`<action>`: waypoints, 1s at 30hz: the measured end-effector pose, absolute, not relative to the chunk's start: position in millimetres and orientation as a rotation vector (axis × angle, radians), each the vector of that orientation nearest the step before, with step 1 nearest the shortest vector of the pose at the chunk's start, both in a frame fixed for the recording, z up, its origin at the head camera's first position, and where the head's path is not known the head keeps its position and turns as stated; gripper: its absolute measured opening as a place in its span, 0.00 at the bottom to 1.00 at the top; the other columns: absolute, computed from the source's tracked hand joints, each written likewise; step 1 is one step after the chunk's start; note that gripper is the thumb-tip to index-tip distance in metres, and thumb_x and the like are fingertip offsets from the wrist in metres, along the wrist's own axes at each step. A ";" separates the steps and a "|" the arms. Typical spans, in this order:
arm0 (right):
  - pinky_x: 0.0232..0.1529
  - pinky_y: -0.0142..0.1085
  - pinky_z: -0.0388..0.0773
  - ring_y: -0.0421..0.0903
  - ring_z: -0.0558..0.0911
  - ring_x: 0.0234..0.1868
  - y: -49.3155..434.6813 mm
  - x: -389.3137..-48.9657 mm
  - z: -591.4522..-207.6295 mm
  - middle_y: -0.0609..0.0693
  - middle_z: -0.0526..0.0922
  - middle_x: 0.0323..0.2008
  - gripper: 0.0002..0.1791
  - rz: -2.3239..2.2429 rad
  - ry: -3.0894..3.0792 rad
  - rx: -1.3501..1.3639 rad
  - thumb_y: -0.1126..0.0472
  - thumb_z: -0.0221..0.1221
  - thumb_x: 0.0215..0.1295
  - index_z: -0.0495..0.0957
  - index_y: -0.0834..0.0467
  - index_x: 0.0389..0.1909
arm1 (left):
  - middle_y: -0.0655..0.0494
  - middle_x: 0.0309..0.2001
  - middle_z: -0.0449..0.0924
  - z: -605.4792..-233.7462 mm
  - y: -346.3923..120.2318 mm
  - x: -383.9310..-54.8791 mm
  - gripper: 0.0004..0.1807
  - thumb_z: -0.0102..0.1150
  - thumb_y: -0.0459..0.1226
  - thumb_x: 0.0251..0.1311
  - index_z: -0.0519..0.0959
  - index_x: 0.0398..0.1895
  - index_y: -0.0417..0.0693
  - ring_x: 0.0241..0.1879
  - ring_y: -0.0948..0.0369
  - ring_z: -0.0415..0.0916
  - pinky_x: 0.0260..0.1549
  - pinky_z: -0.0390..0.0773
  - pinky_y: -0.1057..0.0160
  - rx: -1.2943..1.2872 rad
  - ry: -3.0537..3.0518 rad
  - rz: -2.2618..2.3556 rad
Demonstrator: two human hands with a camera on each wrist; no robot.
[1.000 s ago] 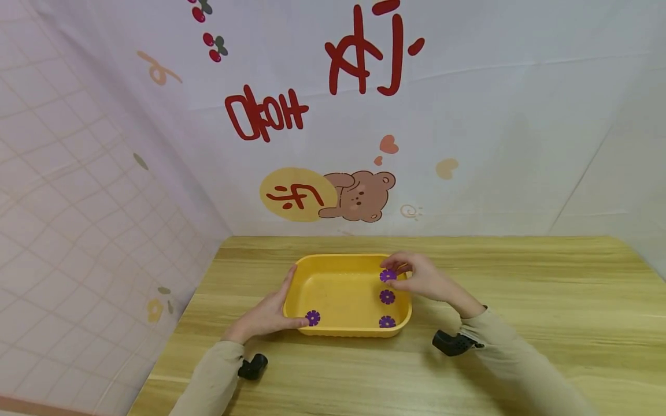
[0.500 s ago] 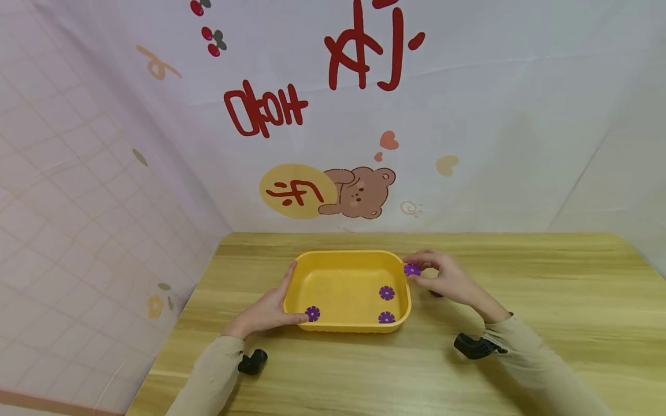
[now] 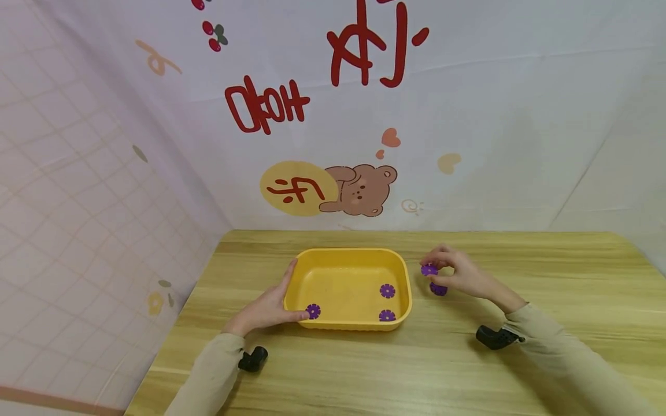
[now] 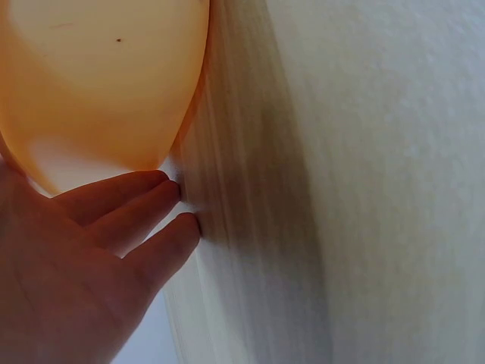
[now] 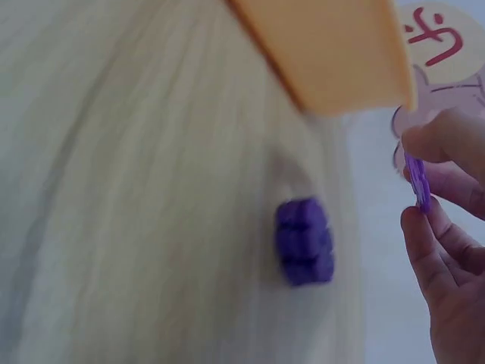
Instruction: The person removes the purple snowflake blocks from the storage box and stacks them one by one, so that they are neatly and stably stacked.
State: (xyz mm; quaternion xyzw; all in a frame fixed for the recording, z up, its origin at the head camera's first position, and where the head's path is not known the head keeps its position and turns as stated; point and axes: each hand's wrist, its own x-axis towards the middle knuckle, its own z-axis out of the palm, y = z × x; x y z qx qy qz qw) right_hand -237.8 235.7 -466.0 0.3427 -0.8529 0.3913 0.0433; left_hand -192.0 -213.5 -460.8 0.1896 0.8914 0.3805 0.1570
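Note:
A yellow plastic tray [image 3: 343, 259] stands on the table, with two purple snowflake discs [image 3: 387, 290] at its inner right and one disc [image 3: 313, 311] at the front left. My left hand [image 3: 267, 311] holds the tray's left end, thumb over the front rim beside that disc, fingers along the outer wall; in the left wrist view the fingertips lie against the tray [image 4: 98, 83]. Right of the tray, my right hand [image 3: 462, 277] pinches one purple snowflake disc [image 5: 418, 182] between thumb and fingers. It hangs close over a small stack of purple discs [image 5: 303, 243] on the table.
The wood-grain table [image 3: 354, 370] meets a white printed cloth backdrop [image 3: 510, 144] at its far edge, with another cloth on the left. Each wrist wears a black camera mount [image 3: 496, 337].
My right hand has lifted a purple snowflake disc out of the tray's far right corner and carried it right, over the stack. The left hand keeps its hold on the tray.

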 end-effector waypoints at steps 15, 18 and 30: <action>0.40 0.44 0.81 0.49 0.80 0.40 263.2 -232.4 -485.9 0.58 0.81 0.44 0.21 1.211 -2.583 1.181 0.73 0.69 0.52 0.78 0.67 0.49 | 0.35 0.73 0.49 -460.0 -212.4 -192.7 0.66 0.72 0.48 0.51 0.26 0.77 0.58 0.66 0.43 0.60 0.65 0.57 0.46 0.535 2.540 1.091; 0.42 0.44 0.81 0.49 0.80 0.42 264.9 -231.4 -488.9 0.57 0.81 0.44 0.25 1.235 -2.588 1.166 0.74 0.68 0.53 0.75 0.68 0.53 | 0.35 0.73 0.49 -459.1 -212.4 -193.2 0.67 0.72 0.48 0.52 0.26 0.77 0.58 0.66 0.43 0.60 0.65 0.57 0.46 0.539 2.534 1.092; 0.46 0.47 0.79 0.46 0.79 0.44 263.4 -228.0 -499.2 0.50 0.80 0.41 0.32 1.229 -2.644 1.047 0.74 0.69 0.51 0.70 0.70 0.59 | 0.34 0.71 0.52 -462.1 -214.0 -194.3 0.67 0.72 0.49 0.51 0.25 0.76 0.60 0.62 0.47 0.65 0.64 0.58 0.46 0.545 2.534 1.092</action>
